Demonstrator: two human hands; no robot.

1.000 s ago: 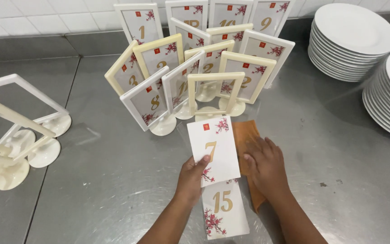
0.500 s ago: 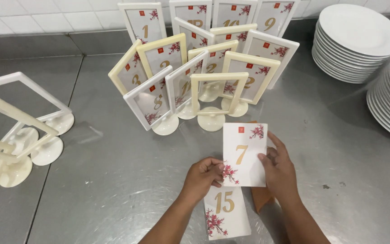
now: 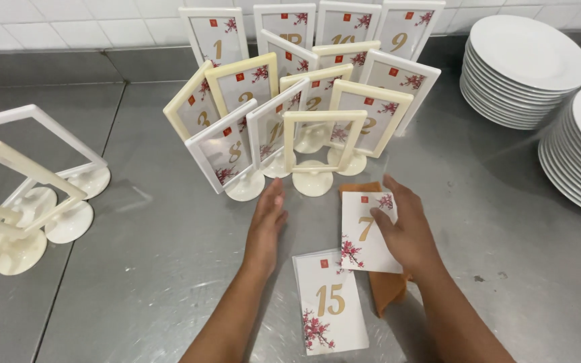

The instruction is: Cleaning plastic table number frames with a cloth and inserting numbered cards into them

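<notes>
— What does the right hand have?

— It pinches a white numbered card at the card's three o'clock edge, over an orange cloth.

— And the left hand?

— Flat on the steel counter, fingers together, holding nothing. An empty cream frame stand sits at its one o'clock; another card lies at five.

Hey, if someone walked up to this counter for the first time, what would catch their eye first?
Probably the cluster of cream and white card frames standing at the back middle of the steel counter, with one empty cream frame at its front. Just below it, the right hand rests on a floral card, the left hand lies flat alongside, and white plate stacks fill the right corner.
</notes>
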